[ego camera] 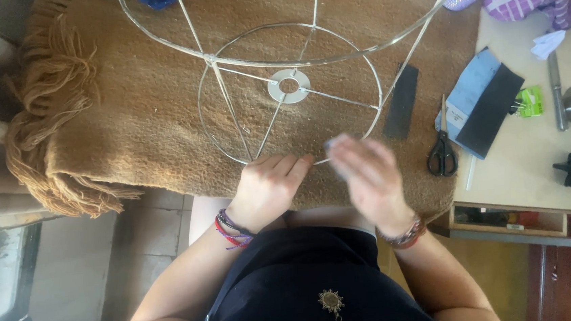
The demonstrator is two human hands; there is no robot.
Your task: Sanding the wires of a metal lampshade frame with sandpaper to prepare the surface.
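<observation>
Bare wire lampshade frame with thin silver rings and spokes, lying on a brown fringed blanket, left hand closed on its lower ring, right hand blurred beside it, grip impossible to tell, black scissors on the counter nearby.

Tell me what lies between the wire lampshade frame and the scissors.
In the head view, a black strip lies flat on the brown blanket between the wire lampshade frame and the scissors.

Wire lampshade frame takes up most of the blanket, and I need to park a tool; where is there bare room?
Bare brown blanket lies left of the wire frame, toward the fringe. The cream tabletop below the scissors is open. It is crowded around both hands and the table's far right.
</observation>
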